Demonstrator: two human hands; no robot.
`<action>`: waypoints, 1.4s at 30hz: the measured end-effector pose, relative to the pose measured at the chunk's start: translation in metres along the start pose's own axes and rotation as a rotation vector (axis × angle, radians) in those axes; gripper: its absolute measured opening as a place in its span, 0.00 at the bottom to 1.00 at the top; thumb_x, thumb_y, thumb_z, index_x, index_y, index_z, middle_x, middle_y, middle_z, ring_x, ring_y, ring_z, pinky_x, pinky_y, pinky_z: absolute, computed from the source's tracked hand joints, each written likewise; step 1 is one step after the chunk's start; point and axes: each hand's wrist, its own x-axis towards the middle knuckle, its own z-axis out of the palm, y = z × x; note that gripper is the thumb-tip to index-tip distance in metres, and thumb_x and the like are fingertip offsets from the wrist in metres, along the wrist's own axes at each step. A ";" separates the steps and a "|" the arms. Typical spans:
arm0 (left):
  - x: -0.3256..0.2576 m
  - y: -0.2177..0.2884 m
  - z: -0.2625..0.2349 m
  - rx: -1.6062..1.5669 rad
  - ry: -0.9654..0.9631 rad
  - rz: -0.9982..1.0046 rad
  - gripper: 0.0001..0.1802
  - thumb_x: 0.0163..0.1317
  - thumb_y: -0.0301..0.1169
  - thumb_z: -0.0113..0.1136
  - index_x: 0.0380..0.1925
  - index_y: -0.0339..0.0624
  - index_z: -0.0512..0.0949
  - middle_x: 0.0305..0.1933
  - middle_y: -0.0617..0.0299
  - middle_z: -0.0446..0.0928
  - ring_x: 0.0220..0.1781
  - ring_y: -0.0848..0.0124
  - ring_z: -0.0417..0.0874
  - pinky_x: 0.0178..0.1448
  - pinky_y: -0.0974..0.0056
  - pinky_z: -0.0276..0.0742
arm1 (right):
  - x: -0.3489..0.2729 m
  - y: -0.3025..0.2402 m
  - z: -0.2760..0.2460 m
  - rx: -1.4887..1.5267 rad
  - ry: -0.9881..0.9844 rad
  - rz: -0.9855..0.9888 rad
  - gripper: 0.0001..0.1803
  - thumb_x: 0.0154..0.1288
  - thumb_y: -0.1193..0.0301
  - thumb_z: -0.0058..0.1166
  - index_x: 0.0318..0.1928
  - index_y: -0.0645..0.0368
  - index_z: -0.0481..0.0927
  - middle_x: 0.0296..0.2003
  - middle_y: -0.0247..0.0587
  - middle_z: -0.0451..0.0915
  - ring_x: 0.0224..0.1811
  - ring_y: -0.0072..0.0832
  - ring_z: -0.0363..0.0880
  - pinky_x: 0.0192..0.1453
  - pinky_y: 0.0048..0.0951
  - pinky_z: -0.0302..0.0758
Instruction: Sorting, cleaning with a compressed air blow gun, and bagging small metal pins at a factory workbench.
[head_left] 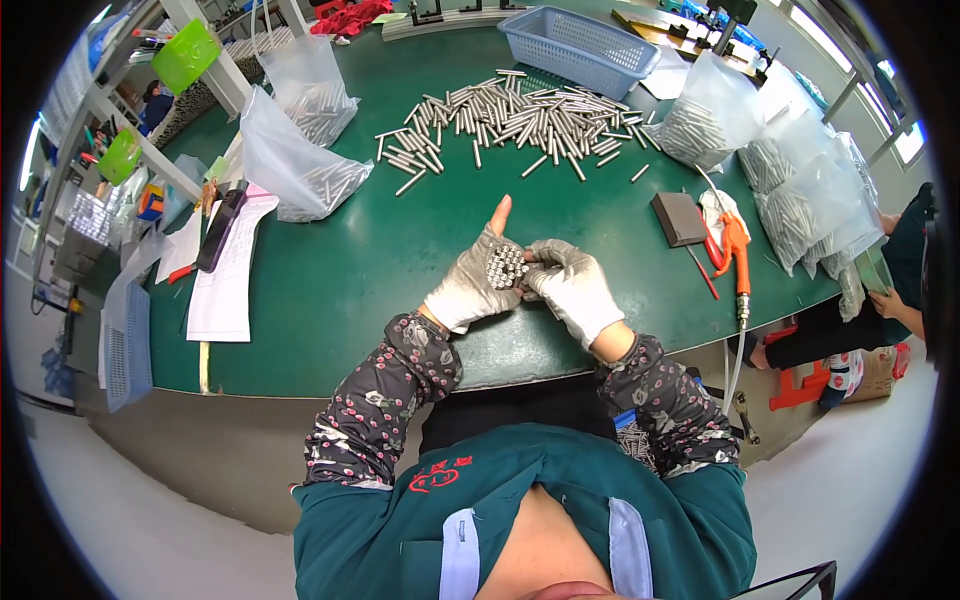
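Observation:
My left hand (472, 282), in a white glove with the thumb tip bare, is closed around a bundle of metal pins (506, 267). Their round ends face up, packed close together. My right hand (570, 287), also gloved, touches the bundle's right side with its fingers bent; whether a pin sits between those fingertips is hidden. Both hands are above the green table (340, 290) near its front edge. Beyond them lies a loose heap of metal pins (530, 118), with several strays around its rim.
Bags of pins stand left (308, 185) and right (705, 125). A blue basket (580, 50) is behind the heap. At right lie a dark block (678, 219) and an orange air gun (735, 240) with a hose. Papers (222, 300) lie left. Another person's hand (895, 308) shows far right.

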 end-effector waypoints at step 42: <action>0.001 0.000 0.005 0.046 0.003 0.022 0.55 0.40 0.18 0.59 0.67 0.52 0.39 0.30 0.69 0.71 0.32 0.76 0.73 0.45 0.73 0.69 | 0.013 -0.104 -0.044 -1.290 -0.018 -0.557 0.05 0.54 0.69 0.50 0.28 0.56 0.76 0.27 0.42 0.77 0.31 0.40 0.77 0.36 0.38 0.72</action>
